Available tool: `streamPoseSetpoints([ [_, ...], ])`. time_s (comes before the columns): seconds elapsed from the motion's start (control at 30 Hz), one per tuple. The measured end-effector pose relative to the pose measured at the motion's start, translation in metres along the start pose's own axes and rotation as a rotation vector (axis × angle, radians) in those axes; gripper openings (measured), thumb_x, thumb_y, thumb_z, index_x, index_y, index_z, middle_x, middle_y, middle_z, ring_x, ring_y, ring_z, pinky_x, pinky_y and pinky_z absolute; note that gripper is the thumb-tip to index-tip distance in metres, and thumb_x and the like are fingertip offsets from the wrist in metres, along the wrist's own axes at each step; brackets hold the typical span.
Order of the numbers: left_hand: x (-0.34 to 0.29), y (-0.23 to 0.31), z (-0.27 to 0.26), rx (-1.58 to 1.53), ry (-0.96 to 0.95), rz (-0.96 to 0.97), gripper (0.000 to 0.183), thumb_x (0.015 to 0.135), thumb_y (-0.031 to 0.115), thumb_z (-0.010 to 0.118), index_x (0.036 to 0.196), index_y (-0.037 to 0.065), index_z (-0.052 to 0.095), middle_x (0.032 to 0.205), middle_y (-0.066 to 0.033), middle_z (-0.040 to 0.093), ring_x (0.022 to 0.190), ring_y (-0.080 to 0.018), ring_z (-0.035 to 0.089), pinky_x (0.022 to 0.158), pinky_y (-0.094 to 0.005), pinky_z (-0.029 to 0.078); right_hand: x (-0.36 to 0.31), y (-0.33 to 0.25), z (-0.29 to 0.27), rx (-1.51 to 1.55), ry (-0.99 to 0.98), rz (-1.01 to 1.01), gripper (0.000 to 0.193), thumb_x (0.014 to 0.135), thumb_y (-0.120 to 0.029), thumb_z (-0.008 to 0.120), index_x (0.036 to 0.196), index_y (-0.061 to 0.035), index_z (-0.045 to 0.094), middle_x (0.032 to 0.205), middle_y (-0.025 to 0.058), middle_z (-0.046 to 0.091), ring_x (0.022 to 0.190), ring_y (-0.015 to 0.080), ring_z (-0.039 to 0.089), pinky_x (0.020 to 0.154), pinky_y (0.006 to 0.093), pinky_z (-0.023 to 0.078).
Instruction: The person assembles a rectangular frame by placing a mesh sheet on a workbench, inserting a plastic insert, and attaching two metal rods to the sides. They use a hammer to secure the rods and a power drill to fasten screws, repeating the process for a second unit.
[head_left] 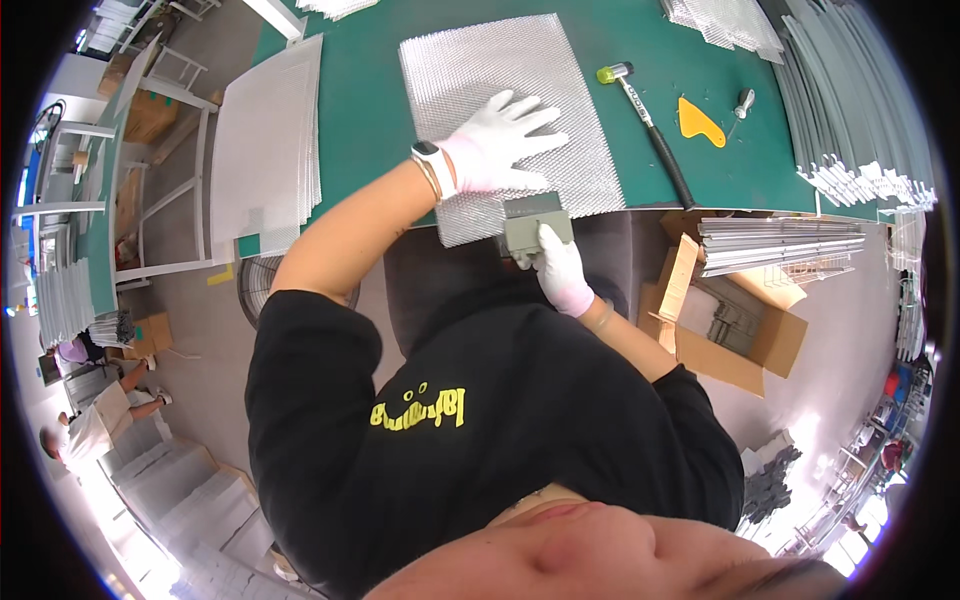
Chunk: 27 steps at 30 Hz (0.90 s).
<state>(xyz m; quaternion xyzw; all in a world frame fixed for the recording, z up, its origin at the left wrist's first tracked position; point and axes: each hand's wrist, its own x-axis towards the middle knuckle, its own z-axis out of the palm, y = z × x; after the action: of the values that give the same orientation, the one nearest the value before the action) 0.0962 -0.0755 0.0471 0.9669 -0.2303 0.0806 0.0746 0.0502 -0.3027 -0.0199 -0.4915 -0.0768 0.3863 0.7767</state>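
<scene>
My left hand [505, 140], in a white glove, lies flat with fingers spread on a silvery metal mesh sheet [545, 75]. The sheet rests on the green-topped table [360, 120] and its near edge juts past the table edge. My right hand [562, 275], also gloved, grips a grey-green rectangular block [537, 232] at that near edge, thumb on top and other fingers partly hidden beneath. What the block is I cannot make out; it appears to overlap the mesh edge.
Right of the mesh lie a mallet [655, 135], a yellow scraper [700, 123] and a small screwdriver [742, 103]. Grey strips [850, 100] are piled at far right. White sheets [265, 150] lie left. An open cardboard box [775, 345] stands below right; a fan [262, 285] is lower left.
</scene>
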Motion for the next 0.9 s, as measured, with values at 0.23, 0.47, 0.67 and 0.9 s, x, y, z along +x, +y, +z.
streamPoseSetpoints([
  [0.23,0.003,0.036,0.007,-0.017,0.009,-0.094,0.07,0.091,0.053,0.059,0.149,0.018,0.046,0.153,-0.0171,0.042,0.143,-0.0384,0.036,0.119,-0.059,0.02,-0.016,-0.007,-0.038,-0.033,-0.005,0.065,0.032,0.102,-0.033,0.054,0.113,-0.0031,0.061,0.084,0.0052,0.066,0.067,0.0097,0.058,0.059,0.0243,0.046],
  [0.47,0.0,0.05,0.009,-0.023,0.031,-0.178,0.068,0.09,0.052,0.059,0.148,0.017,0.049,0.152,-0.018,0.043,0.142,-0.0406,0.036,0.118,-0.0603,0.021,-0.014,0.014,-0.012,0.084,0.375,-0.154,0.032,0.104,-0.029,0.05,0.122,-0.0027,0.055,0.099,0.006,0.065,0.083,0.0141,0.063,0.07,0.0287,0.051],
  [0.67,-0.001,0.058,0.005,-0.021,0.051,-0.246,0.066,0.09,0.049,0.06,0.146,0.016,0.051,0.151,-0.0195,0.044,0.14,-0.0426,0.038,0.117,-0.0609,0.022,0.002,0.007,-0.024,-0.108,0.287,-0.165,0.03,0.106,-0.026,0.048,0.111,0.0001,0.062,0.097,0.0047,0.065,0.085,0.0118,0.059,0.075,0.0285,0.049],
  [0.9,-0.01,0.079,0.007,-0.073,0.055,-0.293,0.06,0.091,0.043,0.06,0.144,0.015,0.053,0.15,-0.0194,0.045,0.138,-0.0421,0.041,0.117,-0.0594,0.023,-0.01,0.016,-0.01,-0.001,0.476,-0.227,0.028,0.106,-0.025,0.049,0.108,0.0,0.062,0.095,0.0043,0.064,0.084,0.0118,0.057,0.074,0.0281,0.048],
])
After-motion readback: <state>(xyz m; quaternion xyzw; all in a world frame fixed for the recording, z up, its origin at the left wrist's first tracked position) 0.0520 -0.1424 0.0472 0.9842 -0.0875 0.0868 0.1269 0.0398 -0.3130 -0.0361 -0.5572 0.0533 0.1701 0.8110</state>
